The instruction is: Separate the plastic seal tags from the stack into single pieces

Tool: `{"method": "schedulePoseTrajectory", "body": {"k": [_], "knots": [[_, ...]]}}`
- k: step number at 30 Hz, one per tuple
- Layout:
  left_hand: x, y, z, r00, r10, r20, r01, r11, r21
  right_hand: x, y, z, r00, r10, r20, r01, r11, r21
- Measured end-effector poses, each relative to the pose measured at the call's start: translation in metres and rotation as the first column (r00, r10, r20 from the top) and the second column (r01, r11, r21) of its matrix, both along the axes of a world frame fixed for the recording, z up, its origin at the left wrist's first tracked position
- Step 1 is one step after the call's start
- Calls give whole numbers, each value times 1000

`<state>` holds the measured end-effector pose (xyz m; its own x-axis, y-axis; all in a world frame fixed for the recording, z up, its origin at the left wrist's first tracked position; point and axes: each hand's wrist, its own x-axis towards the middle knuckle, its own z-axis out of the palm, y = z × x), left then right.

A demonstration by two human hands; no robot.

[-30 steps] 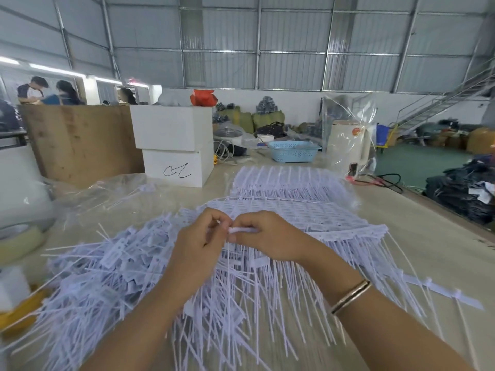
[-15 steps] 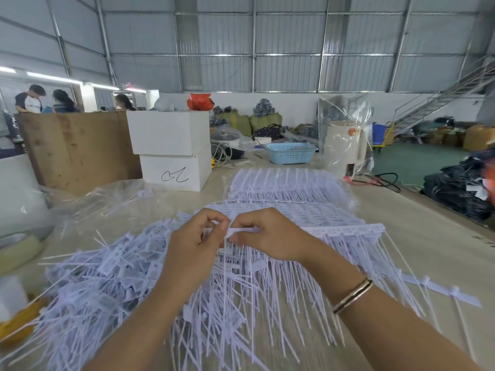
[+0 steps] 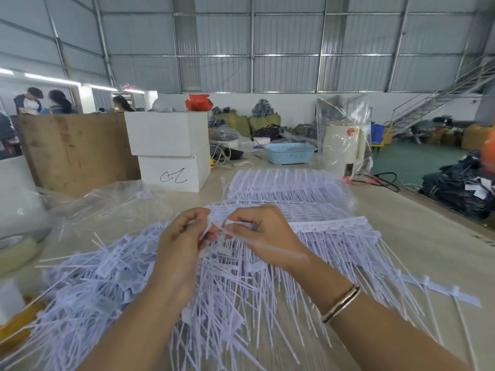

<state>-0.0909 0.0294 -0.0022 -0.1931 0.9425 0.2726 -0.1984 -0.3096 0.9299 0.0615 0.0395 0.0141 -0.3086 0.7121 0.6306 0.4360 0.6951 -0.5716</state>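
Your left hand [image 3: 178, 243] and right hand [image 3: 263, 235] are meeting at the centre, each with fingers curled and pinching the end of the strip of joined white plastic seal tags [image 3: 328, 226] that is running off toward 3 o'clock. Loose single tags [image 3: 107, 277] are lying heaped on the table [image 3: 428, 236] from 9 to 6 o'clock. The uncut stack [image 3: 284, 186] is resting at 12 o'clock, just beyond your fingers.

Both hands [image 3: 184, 242] [image 3: 263, 234] pinching one white seal tag [image 3: 218, 228] above the stack [image 3: 316, 223].
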Motion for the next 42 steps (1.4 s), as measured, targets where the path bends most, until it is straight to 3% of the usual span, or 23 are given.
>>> {"method": "schedulePoseTrajectory", "body": {"k": [2, 7, 10, 15, 19, 20, 22, 24, 25, 29, 34, 42], "knots": [[-7, 3, 3, 998, 59, 26, -59, 998, -3, 0, 0, 0, 1000, -5, -7, 5, 1000, 4], [-20, 4, 4, 907, 350, -235, -289, 921, 260, -4, -3, 0, 998, -42, 51, 38, 997, 64], [-24, 5, 0, 775, 486, -404, -357, 864, 354, -6, -3, 0, 988, -81, 132, 75, 996, 54], [-39, 12, -3, 574, 630, -523, -431, 776, 461, -5, -3, -5, 983, -57, 177, 61, 998, -17], [-42, 13, -5, 304, 693, -653, -468, 706, 532, -3, -3, -7, 990, -7, 143, 20, 996, -86], [-38, 11, -4, 285, 703, -651, -458, 697, 552, -3, -4, -7, 991, 23, 132, -10, 995, -99], [-28, 5, -1, 386, 657, -647, -302, 753, 585, -3, -5, -8, 990, 71, 125, -58, 993, -106], [-16, -3, 0, 543, 486, -685, -112, 850, 515, -4, -5, -8, 988, 84, 127, -71, 992, -106], [-10, -5, -3, 571, 412, -710, -61, 884, 464, -4, -4, -8, 987, 92, 129, -78, 991, -106], [1, -1, -19, 561, 339, -755, -35, 921, 388, -5, -7, -6, 978, 111, 174, -91, 989, -121], [-3, 0, -17, 677, 278, -681, 3, 925, 380, 5, -2, -1, 942, -13, 335, 60, 990, -129], [0, -3, -12, 762, 161, -627, 24, 961, 277, 14, 2, 5, 966, 119, 230, -20, 920, -390]]}}
